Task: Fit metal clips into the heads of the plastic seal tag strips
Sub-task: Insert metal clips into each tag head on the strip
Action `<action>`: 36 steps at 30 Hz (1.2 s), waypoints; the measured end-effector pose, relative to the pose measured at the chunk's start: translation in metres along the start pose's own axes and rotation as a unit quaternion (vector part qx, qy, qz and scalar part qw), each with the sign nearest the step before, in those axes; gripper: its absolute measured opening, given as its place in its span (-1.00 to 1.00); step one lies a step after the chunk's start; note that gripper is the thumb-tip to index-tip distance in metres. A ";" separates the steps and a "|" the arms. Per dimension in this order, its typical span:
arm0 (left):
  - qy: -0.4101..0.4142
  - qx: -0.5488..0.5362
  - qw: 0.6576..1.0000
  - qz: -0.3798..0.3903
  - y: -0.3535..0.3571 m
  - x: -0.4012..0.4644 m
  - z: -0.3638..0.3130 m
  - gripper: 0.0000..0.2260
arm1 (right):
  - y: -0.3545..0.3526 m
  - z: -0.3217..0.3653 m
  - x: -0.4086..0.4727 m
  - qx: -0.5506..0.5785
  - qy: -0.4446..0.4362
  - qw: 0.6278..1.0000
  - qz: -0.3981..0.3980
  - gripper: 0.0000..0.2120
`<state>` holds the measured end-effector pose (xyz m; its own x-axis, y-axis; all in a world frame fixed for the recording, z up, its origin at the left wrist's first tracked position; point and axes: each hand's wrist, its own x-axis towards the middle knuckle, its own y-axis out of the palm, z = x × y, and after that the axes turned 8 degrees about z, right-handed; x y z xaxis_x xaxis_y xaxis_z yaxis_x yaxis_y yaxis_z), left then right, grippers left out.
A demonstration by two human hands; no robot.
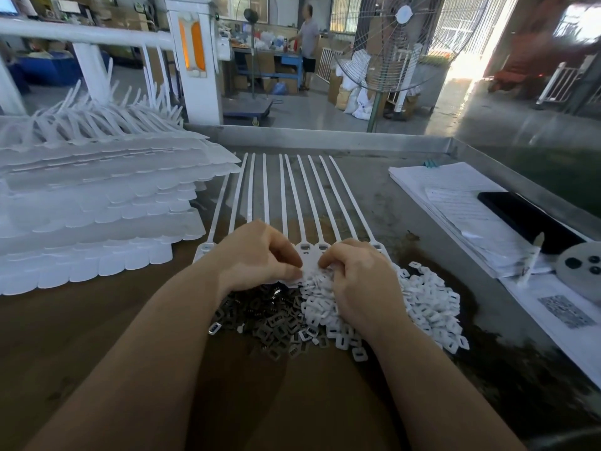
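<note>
Factory floor, assembly bench.
You sit at a metal worktable (357,138) beside stacked strips (97,196) and heaps of clips (270,317); beyond you, concrete floor, pedestal fan (390,43), cartons (270,83), sacks (354,99).

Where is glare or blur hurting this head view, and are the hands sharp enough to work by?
Head view: the doorway at upper right is blown out; edges bow from the wide lens; the white strip stack looks soft; left hand and right hand are evenly lit and fairly sharp.
</note>
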<state>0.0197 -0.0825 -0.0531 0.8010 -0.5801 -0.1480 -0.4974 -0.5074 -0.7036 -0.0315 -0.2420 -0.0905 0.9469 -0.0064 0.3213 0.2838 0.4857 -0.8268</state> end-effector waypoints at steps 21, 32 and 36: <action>0.018 -0.001 0.987 -0.162 0.014 0.004 0.012 -0.81 | -0.001 0.000 0.000 0.004 0.006 1.000 0.009 -0.78; 0.014 0.043 0.993 -0.108 0.010 0.004 0.013 -0.93 | -0.001 0.000 0.000 0.006 0.010 1.000 0.013 -0.77; 0.007 0.033 0.992 -0.123 0.011 0.005 0.015 -0.91 | -0.002 0.000 0.001 0.008 0.010 1.000 0.014 -0.77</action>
<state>0.0236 -0.0816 -0.0722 0.8909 -0.4522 0.0435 -0.2638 -0.5930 -0.7607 -0.0314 -0.2430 -0.0889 0.9576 -0.0104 0.2880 0.2544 0.4999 -0.8279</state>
